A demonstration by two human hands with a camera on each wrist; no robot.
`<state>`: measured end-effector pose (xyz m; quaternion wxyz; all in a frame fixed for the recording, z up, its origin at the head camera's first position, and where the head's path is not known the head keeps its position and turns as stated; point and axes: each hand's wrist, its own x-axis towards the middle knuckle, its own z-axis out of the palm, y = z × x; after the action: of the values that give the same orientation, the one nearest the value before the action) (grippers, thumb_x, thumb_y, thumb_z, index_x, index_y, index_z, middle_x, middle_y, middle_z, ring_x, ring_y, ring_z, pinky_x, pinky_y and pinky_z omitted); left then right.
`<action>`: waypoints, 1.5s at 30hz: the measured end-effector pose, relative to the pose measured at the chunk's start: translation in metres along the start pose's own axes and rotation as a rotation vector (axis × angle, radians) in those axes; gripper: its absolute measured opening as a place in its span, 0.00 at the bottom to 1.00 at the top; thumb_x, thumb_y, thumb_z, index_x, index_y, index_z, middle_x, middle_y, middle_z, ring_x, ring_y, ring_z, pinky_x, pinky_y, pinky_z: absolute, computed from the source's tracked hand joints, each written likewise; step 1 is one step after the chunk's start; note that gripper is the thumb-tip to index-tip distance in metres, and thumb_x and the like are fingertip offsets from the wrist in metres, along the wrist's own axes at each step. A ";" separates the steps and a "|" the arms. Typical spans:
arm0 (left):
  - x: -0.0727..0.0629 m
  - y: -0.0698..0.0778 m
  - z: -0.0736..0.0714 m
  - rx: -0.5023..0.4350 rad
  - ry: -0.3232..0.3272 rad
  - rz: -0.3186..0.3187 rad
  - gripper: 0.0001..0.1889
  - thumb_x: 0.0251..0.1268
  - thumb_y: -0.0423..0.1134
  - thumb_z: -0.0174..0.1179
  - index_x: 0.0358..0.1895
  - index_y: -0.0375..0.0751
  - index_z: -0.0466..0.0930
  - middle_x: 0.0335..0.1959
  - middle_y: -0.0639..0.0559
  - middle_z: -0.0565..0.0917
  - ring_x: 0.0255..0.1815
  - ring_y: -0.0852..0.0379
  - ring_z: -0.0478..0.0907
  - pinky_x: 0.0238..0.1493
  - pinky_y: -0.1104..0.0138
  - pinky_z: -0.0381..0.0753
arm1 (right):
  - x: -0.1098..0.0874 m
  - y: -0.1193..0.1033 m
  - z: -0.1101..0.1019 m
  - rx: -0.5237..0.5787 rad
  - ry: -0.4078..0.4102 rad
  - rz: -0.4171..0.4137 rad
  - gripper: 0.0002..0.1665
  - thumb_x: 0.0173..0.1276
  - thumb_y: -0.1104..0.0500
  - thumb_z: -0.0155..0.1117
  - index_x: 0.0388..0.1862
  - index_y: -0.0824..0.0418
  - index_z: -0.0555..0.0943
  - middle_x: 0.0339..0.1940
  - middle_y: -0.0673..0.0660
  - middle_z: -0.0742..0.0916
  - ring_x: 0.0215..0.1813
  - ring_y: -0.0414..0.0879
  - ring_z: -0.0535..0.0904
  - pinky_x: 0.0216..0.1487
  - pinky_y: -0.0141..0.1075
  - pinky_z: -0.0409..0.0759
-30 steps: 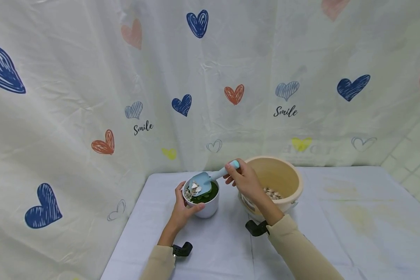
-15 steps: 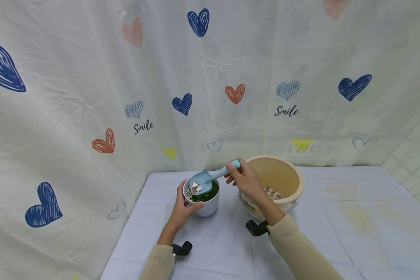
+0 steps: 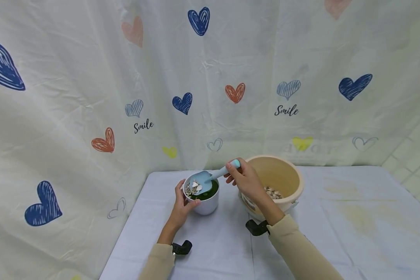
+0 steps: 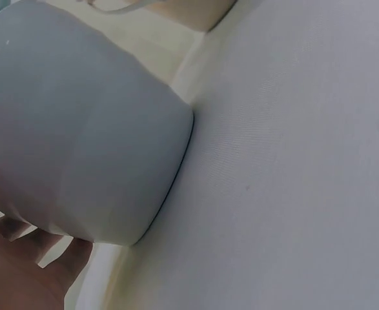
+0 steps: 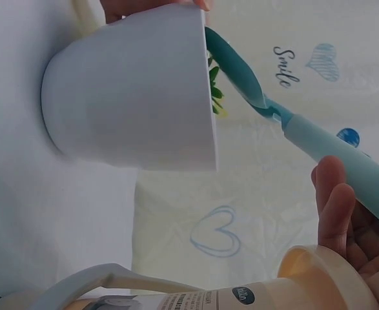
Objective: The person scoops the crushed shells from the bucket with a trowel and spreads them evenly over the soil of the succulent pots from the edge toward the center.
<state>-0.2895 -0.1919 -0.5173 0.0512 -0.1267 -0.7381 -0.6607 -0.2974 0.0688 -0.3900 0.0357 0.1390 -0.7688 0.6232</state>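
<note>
The left hand [image 3: 179, 208] curls its grip round a white pot [image 3: 207, 207]; the right hand [image 3: 245, 179] pinches a blue trowel [image 3: 204, 179] bearing apparent pebbles [image 3: 196, 187].

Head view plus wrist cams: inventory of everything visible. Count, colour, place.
white pot: 1, white, on the tablecloth
plant: count unclear, green, in the pot
trowel: 1, light blue, blade over the pot's opening
stones: many, mixed pale, on the blade and in the bucket
bucket: 1, cream, right of the pot
tablecloth: 1, white, stained at right
curtain: white, hearts and "Smile" print, behind
tile-like pattern: pale, right edge
wrist devices: 2, black, one per wrist
sleeves: 2, beige, forearms
left hand: 1, gripping the pot
right hand: 1, holding the trowel handle
</note>
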 end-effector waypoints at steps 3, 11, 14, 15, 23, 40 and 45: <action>0.000 0.000 0.001 0.025 0.005 0.008 0.47 0.65 0.44 0.63 0.80 0.56 0.40 0.81 0.44 0.56 0.82 0.40 0.52 0.79 0.34 0.46 | 0.000 0.000 0.000 0.002 -0.004 0.000 0.19 0.80 0.46 0.57 0.53 0.61 0.77 0.44 0.66 0.88 0.40 0.56 0.87 0.40 0.39 0.84; -0.003 0.005 0.006 0.154 0.091 -0.034 0.58 0.54 0.50 0.77 0.81 0.58 0.43 0.80 0.51 0.59 0.81 0.45 0.57 0.76 0.36 0.57 | 0.001 0.003 0.000 -0.012 -0.013 -0.020 0.19 0.80 0.46 0.57 0.53 0.61 0.76 0.43 0.66 0.88 0.38 0.53 0.87 0.39 0.37 0.84; -0.003 0.006 0.007 0.174 0.114 -0.044 0.58 0.52 0.51 0.79 0.80 0.62 0.45 0.79 0.53 0.61 0.80 0.47 0.60 0.75 0.37 0.60 | -0.001 0.003 0.000 -0.018 -0.022 -0.030 0.20 0.80 0.46 0.56 0.54 0.61 0.76 0.44 0.67 0.88 0.39 0.53 0.87 0.39 0.37 0.84; -0.003 0.006 0.008 0.175 0.118 -0.043 0.58 0.52 0.51 0.79 0.80 0.63 0.46 0.79 0.54 0.62 0.79 0.47 0.60 0.75 0.38 0.61 | -0.002 0.002 -0.001 -0.019 -0.025 -0.032 0.20 0.80 0.46 0.56 0.55 0.61 0.76 0.44 0.67 0.88 0.39 0.53 0.87 0.39 0.37 0.84; -0.002 0.006 0.007 0.127 0.113 -0.042 0.54 0.54 0.48 0.78 0.79 0.67 0.48 0.78 0.55 0.62 0.78 0.48 0.62 0.75 0.40 0.63 | -0.002 0.002 -0.001 -0.025 -0.051 -0.044 0.20 0.81 0.45 0.55 0.55 0.60 0.76 0.44 0.65 0.88 0.39 0.53 0.86 0.40 0.37 0.83; -0.001 0.003 0.005 0.034 0.057 -0.039 0.53 0.58 0.45 0.73 0.81 0.62 0.44 0.81 0.51 0.56 0.81 0.45 0.55 0.78 0.36 0.53 | -0.003 0.000 -0.001 -0.006 -0.052 -0.052 0.18 0.81 0.47 0.55 0.56 0.60 0.76 0.44 0.65 0.87 0.38 0.51 0.86 0.38 0.35 0.83; -0.003 0.006 0.012 0.062 0.085 -0.054 0.57 0.55 0.47 0.75 0.81 0.61 0.40 0.80 0.48 0.55 0.81 0.43 0.54 0.78 0.36 0.52 | -0.001 0.003 -0.001 0.002 -0.044 -0.045 0.19 0.81 0.47 0.56 0.56 0.61 0.75 0.44 0.67 0.87 0.38 0.53 0.86 0.38 0.35 0.83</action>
<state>-0.2840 -0.1800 -0.5132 0.0685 -0.0769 -0.7584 -0.6436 -0.2969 0.0705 -0.3931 0.0325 0.1699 -0.7654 0.6199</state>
